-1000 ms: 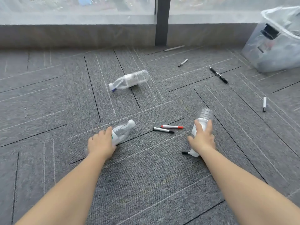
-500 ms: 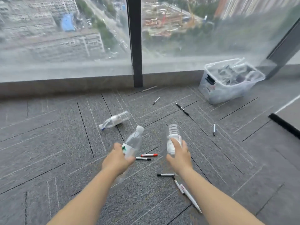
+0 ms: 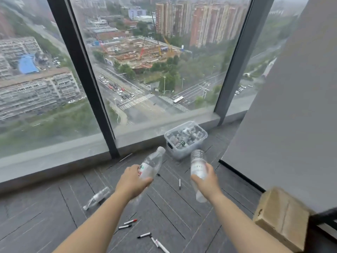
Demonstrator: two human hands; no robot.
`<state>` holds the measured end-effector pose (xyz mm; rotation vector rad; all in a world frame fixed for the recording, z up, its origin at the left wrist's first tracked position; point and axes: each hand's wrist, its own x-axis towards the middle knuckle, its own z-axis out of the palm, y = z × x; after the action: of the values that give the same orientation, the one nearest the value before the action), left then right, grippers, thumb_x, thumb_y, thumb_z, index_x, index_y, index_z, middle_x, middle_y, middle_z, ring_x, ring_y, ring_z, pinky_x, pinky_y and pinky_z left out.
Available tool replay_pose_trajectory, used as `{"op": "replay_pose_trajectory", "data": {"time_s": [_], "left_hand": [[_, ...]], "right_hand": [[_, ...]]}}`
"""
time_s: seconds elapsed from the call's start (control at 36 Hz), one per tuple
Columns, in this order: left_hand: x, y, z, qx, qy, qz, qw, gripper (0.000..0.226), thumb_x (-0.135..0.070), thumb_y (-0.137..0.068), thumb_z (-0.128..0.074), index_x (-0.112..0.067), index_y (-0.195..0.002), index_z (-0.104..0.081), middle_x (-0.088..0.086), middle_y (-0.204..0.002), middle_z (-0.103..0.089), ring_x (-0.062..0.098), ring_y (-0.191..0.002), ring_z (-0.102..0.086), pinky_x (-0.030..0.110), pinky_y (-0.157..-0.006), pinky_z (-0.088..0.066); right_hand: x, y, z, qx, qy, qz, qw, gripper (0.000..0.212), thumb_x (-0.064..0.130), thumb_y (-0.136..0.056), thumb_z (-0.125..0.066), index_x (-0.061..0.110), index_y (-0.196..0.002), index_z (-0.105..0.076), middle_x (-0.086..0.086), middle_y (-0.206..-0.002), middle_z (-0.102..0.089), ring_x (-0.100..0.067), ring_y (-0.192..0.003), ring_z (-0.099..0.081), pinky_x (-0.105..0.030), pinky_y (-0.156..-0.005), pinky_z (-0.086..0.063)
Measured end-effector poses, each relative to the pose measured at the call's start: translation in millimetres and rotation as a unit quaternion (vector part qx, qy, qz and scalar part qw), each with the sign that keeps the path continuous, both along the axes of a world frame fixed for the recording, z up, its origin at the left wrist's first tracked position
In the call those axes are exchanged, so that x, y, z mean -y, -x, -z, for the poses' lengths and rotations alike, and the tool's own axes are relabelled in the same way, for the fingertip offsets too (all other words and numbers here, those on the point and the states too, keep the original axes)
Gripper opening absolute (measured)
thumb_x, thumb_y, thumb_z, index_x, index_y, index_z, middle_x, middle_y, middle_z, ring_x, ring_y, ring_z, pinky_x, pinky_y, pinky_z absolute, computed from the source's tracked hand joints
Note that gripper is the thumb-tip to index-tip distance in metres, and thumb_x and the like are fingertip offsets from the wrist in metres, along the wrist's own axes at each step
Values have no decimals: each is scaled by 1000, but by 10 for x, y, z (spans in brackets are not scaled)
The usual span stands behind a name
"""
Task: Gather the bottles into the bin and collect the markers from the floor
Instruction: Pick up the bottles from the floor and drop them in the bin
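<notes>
Near: markers [image 3: 127, 224] lie loose on the carpet underfoot, a slip risk if stepped on. L hand [image 3: 131, 181] grips a tilted bottle [image 3: 151, 165]; R hand [image 3: 207, 180] grips a second bottle [image 3: 198, 166] base-up. A third bottle [image 3: 96, 198] lies at left. Bin [image 3: 185, 138], far by the window, looks nearly full, so a tossed bottle could bounce out.

Your grey carpet-tile floor [image 3: 54, 216] carries a clear bin [image 3: 179, 154] by the window. You also have one fallen bottle [image 3: 96, 198], scattered markers [image 3: 130, 221] and a cardboard box [image 3: 280, 218] lying there.
</notes>
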<state>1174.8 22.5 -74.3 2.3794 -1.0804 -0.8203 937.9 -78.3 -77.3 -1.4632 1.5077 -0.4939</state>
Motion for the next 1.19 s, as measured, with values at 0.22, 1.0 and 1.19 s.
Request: {"op": "replay_pose_trajectory", "data": {"time_s": [0.22,1.0,1.19], "left_hand": [[524,512,-886,6,37,31,999,76,-49,-66,-70,-21,-132,-43,-1,-119,-58,19,-94,-60,36,-83,-52],[4960,158,-395,83,-28,71,994,71,-54,-79,-63,-24,-139,-39,1,-132,-56,26,-119,-53,39,-91,-47],[5315,4,79,173,-119,121,970,86,-62,-85,-51,-21,-152,-15,1,-161,-14,24,-147,-17,43,-119,-18]], "right_hand": [[391,689,-731,23,-18,63,998,67,28,-77,-69,22,-136,-37,-6,-116,-55,-26,-98,-59,-44,-86,-53],[4688,420,-663,27,-61,54,996,61,22,-86,-65,16,-139,-34,-4,-118,-47,-18,-88,-49,-23,-57,-39],[5666,195,-522,-6,-82,0,997,48,16,-86,-65,13,-128,-42,-9,-111,-52,-18,-79,-53,-31,-63,-47]]}}
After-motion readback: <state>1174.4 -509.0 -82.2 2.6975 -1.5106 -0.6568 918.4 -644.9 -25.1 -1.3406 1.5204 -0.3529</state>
